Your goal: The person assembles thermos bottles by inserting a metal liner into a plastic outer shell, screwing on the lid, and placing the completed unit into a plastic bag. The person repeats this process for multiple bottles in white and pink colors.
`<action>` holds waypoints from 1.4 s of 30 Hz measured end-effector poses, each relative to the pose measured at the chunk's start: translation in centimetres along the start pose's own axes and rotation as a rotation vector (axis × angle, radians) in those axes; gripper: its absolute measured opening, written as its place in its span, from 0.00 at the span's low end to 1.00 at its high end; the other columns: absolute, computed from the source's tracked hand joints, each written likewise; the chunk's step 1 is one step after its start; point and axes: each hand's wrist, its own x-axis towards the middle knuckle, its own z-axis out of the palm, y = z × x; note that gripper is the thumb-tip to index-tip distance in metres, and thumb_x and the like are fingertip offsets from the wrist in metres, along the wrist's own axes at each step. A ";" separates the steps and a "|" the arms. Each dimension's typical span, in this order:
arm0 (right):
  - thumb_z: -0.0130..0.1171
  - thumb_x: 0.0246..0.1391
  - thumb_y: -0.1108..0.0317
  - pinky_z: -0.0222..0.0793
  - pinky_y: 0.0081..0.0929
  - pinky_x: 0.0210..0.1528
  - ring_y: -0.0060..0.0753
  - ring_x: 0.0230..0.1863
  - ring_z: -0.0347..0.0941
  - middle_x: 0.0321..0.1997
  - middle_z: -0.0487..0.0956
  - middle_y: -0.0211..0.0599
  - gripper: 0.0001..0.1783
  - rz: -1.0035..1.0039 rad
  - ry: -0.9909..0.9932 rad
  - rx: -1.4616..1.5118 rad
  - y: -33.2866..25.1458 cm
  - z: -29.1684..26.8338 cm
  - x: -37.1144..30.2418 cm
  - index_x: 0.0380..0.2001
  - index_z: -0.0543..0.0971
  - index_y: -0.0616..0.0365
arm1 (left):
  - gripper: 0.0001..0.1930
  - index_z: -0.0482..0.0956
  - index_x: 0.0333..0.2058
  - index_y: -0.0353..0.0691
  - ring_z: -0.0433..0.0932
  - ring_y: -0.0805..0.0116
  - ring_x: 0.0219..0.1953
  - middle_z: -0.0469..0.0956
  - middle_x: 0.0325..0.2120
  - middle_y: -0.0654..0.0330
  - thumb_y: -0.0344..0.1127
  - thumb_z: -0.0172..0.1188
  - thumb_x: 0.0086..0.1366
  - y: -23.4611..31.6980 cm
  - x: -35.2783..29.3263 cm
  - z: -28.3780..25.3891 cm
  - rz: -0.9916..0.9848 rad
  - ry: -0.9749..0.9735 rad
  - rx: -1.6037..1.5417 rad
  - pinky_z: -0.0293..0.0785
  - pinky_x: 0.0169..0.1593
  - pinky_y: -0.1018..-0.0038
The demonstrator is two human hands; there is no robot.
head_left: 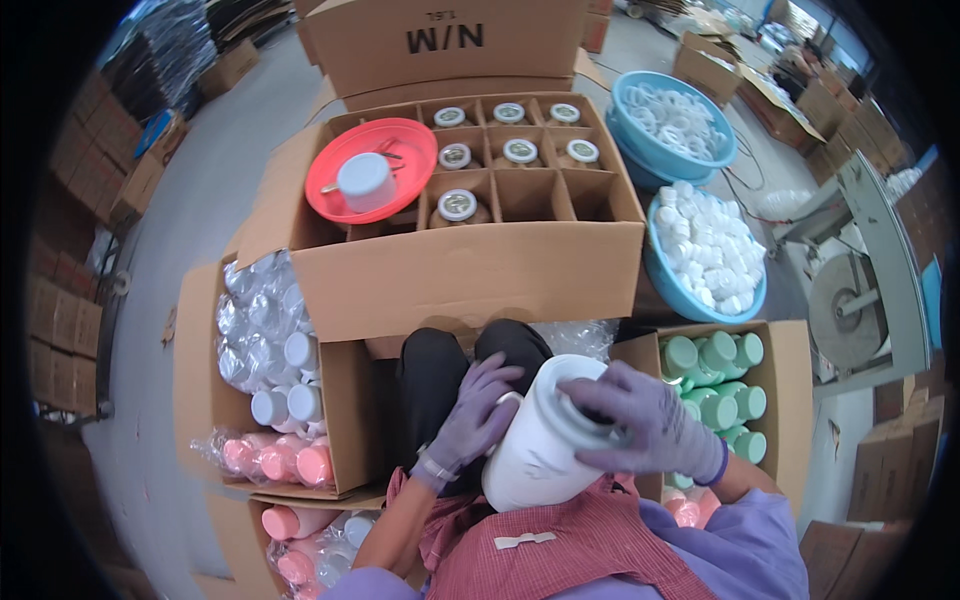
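A white cylindrical bottle point(535, 460) with a grey collar point(585, 420) near its top leans tilted on my lap against the checked apron. My right hand point(655, 425), in a light purple glove, is closed around the collar, its fingertips over the rim. On the bottle's left side rests my left hand point(475, 420), gloved alike, with its fingers curved. By its thumb a small white piece point(511, 399) sticks out, its kind unclear. The bottle's lower end is partly hidden by the apron.
Ahead stands a divided carton point(470, 265) with several lidded bottles; a red basin point(335, 195) holding a pale blue cup sits on it. Blue tubs point(655, 270) of white caps and rings stand right. Cartons of pink, white and green bottles point(715, 410) flank my legs.
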 end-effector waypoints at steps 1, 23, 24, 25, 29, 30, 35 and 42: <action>0.71 0.44 0.54 0.73 0.33 0.39 0.43 0.35 0.75 0.37 0.76 0.42 0.38 0.177 0.073 0.049 0.3 0.0 -0.5 0.59 0.75 0.56 | 0.16 0.76 0.45 0.33 0.64 0.47 0.65 0.69 0.59 0.48 0.37 0.63 0.63 2.6 -0.9 -0.7 -0.130 -0.050 -0.192 0.60 0.67 0.61; 0.49 0.66 0.51 0.59 0.29 0.66 0.33 0.67 0.63 0.65 0.67 0.40 0.29 0.170 0.238 0.662 11.8 3.9 0.7 0.61 0.68 0.60 | 0.10 0.84 0.40 0.37 0.82 0.72 0.40 0.85 0.37 0.59 0.28 0.63 0.59 6.4 2.9 -4.1 -0.548 0.169 -0.490 0.78 0.48 0.72; 0.49 0.66 0.53 0.58 0.29 0.66 0.33 0.67 0.62 0.65 0.67 0.40 0.28 0.036 0.213 0.677 9.6 2.2 1.3 0.61 0.68 0.60 | 0.09 0.85 0.40 0.35 0.80 0.80 0.36 0.85 0.34 0.60 0.29 0.62 0.62 7.1 3.3 -3.4 -0.583 0.274 -0.671 0.77 0.40 0.80; 0.49 0.67 0.54 0.58 0.29 0.66 0.32 0.67 0.61 0.65 0.67 0.40 0.27 -0.101 0.188 0.690 8.3 1.4 2.0 0.62 0.68 0.59 | 0.12 0.84 0.40 0.36 0.83 0.71 0.40 0.85 0.37 0.59 0.26 0.63 0.55 6.8 2.4 -3.7 -0.559 0.210 -0.278 0.78 0.48 0.71; 0.49 0.68 0.45 0.74 0.30 0.54 0.27 0.47 0.77 0.48 0.78 0.35 0.26 0.705 0.308 1.598 12.9 4.1 2.5 0.56 0.72 0.54 | 0.21 0.83 0.40 0.39 0.79 0.50 0.51 0.83 0.43 0.53 0.24 0.65 0.42 8.8 3.8 -1.1 0.127 0.303 0.322 0.70 0.61 0.58; 0.49 0.67 0.43 0.73 0.28 0.56 0.27 0.50 0.78 0.48 0.80 0.35 0.31 0.801 0.276 1.340 10.2 3.0 3.2 0.60 0.70 0.57 | 0.20 0.83 0.41 0.37 0.80 0.53 0.50 0.83 0.42 0.53 0.23 0.64 0.44 7.9 3.0 -1.1 0.017 0.365 0.149 0.72 0.59 0.60; 0.49 0.61 0.44 0.45 0.40 0.74 0.44 0.77 0.46 0.75 0.53 0.47 0.39 -0.175 -0.067 0.443 8.0 -1.2 4.7 0.68 0.62 0.57 | 0.15 0.83 0.43 0.29 0.81 0.72 0.41 0.84 0.38 0.58 0.36 0.56 0.71 5.8 0.6 -3.2 -0.731 0.253 -1.051 0.78 0.47 0.76; 0.50 0.65 0.53 0.54 0.30 0.70 0.36 0.69 0.60 0.68 0.65 0.40 0.32 0.235 -0.195 0.706 9.1 1.0 5.2 0.69 0.63 0.51 | 0.12 0.81 0.45 0.29 0.80 0.70 0.40 0.83 0.36 0.57 0.29 0.60 0.66 6.0 -1.5 3.1 -0.469 0.682 -0.313 0.74 0.48 0.74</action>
